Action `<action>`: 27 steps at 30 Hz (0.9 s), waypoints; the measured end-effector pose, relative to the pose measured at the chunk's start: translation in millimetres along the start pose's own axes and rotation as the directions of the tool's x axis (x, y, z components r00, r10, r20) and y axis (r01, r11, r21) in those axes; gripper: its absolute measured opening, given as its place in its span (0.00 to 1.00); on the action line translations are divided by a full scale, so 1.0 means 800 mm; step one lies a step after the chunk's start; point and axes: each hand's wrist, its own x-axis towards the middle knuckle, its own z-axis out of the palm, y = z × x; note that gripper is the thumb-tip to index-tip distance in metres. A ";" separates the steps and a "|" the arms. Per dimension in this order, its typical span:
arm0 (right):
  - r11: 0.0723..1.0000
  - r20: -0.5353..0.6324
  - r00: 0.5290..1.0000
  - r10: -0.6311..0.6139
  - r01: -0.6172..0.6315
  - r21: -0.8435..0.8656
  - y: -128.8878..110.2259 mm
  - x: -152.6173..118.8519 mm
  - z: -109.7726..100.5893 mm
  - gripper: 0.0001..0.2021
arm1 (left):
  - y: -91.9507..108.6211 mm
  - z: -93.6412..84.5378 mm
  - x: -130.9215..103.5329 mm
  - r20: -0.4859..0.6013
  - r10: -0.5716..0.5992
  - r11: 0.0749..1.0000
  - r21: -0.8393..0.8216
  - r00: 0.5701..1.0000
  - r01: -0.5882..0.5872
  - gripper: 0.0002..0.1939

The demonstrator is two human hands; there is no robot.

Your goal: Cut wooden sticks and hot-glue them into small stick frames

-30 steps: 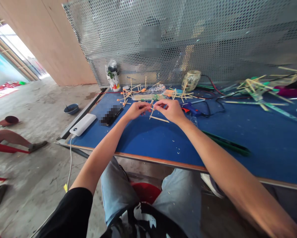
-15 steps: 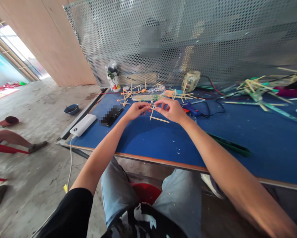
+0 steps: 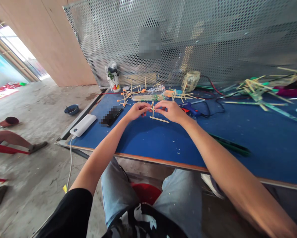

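Note:
Between my two hands is a small frame of thin wooden sticks (image 3: 153, 113), held a little above the blue table. My left hand (image 3: 137, 111) pinches it from the left with thumb and fingertips. From the right, my right hand (image 3: 170, 110) pinches it the same way, the fingertips of both hands almost meeting. One stick points down from the fingers. A separate-looking wooden stick (image 3: 159, 119) lies just below; whether it joins the frame I cannot tell. Behind my hands lies a plastic packet of wooden sticks (image 3: 148, 98).
Stick structures with orange joints (image 3: 128, 94) stand behind my left hand. A blue glue gun (image 3: 194, 109) lies right of my right hand. A phone (image 3: 111, 116) and a white power bank (image 3: 83, 125) sit at left. A perforated metal panel (image 3: 168, 43) borders the back. More sticks (image 3: 256, 89) pile at right.
The stick pointing down from my fingers has swung from a slant to nearly upright. My fingertips have drawn slightly closer together; both arms stay almost in place.

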 end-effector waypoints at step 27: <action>1.000 0.010 1.000 0.013 -0.013 0.024 -0.008 0.002 -0.004 0.11 | -0.006 -0.002 0.002 -0.008 0.009 1.000 0.019 1.000 -0.009 0.22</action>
